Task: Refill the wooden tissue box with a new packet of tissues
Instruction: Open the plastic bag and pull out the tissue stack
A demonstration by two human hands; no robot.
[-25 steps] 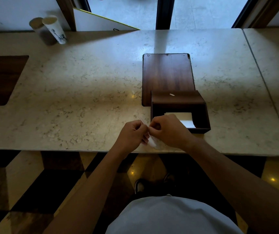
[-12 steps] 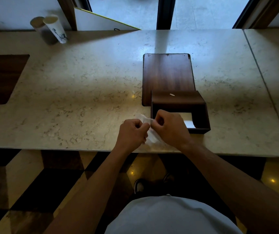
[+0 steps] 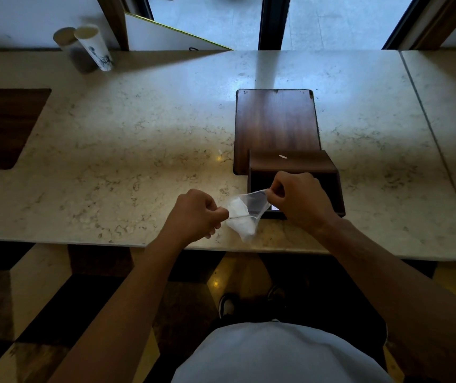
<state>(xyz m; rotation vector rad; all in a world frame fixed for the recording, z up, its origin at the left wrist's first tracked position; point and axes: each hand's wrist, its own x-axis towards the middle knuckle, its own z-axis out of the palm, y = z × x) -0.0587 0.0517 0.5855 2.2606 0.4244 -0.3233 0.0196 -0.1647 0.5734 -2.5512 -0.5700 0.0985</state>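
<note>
Over the pale marble worktop [image 3: 138, 150], both hands, left hand [image 3: 196, 214] and right hand [image 3: 298, 200], pinched the clear plastic tissue packet [image 3: 244, 214], pulling it open beside the dark wooden tissue box [image 3: 293, 164]. Next, probably: slide tissues inside.

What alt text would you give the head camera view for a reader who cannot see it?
Left hand and right hand stretch a clear plastic wrapper over a marble counter, in front of an open wooden tissue box.
</note>
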